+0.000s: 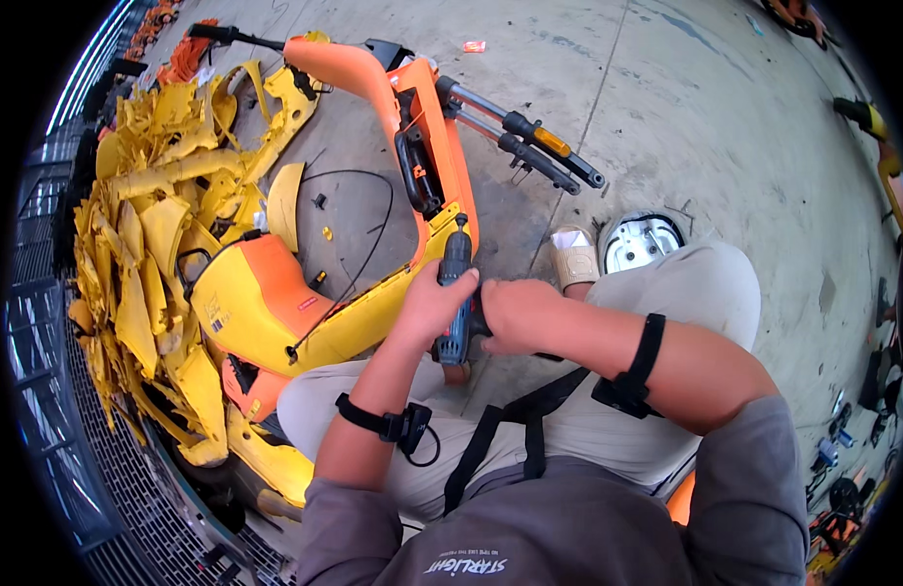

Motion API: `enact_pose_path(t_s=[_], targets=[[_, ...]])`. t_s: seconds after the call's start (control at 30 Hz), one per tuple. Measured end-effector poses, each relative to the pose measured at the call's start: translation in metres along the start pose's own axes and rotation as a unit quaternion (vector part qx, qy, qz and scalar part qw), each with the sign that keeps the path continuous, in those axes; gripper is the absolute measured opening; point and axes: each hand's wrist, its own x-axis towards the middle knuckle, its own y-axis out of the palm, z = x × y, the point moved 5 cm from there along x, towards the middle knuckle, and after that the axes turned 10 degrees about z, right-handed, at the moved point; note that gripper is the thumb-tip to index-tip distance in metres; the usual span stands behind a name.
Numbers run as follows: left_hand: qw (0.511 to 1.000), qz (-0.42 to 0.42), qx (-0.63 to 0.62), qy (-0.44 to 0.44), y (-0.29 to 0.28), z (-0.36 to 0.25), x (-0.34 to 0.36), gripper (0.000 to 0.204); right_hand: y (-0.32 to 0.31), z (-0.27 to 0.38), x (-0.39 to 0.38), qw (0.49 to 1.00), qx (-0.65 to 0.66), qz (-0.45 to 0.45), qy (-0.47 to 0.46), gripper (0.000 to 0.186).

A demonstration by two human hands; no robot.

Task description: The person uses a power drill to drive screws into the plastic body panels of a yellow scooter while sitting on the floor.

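Note:
My left hand (434, 303) grips the body of a dark blue power drill (454, 334), whose tip points away from me at the yellow-and-orange scooter body (349, 317). My right hand (510, 313) is closed beside it on the drill's lower part, which is mostly hidden. The scooter lies tilted in front of me, with an orange front column (451, 146), a fork with two shock tubes (525, 137) and a loose black cable (383, 215). Whether the drill tip touches the body, I cannot tell.
A large pile of yellow plastic panels (153, 254) fills the left, beside a metal grating (119, 449). A round metal part (637, 249) lies beyond my right knee on the concrete floor (725, 146). Tools and cables (842, 498) lie at the far right.

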Motion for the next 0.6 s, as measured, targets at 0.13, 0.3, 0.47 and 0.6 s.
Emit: enact_pose_path(t_s=[0.13, 0.3, 0.47, 0.6], targets=[[0.978, -0.046, 0.201, 0.036, -0.006, 0.008, -0.020, 0.055, -0.008, 0.003, -0.001, 0.988, -0.086, 0.123, -0.021, 0.027], [0.949, -0.078, 0.305, -0.002, -0.019, 0.015, -0.037, 0.057, -0.033, -0.002, 0.016, 0.987, -0.124, 0.094, 0.035, 0.022], [0.966, -0.089, 0.238, -0.042, -0.033, 0.023, -0.043, 0.051, -0.042, -0.017, 0.038, 0.991, -0.105, 0.030, 0.078, 0.025], [0.971, -0.065, 0.225, -0.039, -0.033, 0.028, -0.050, 0.051, -0.044, -0.031, 0.060, 0.986, -0.102, -0.066, 0.115, 0.029]])
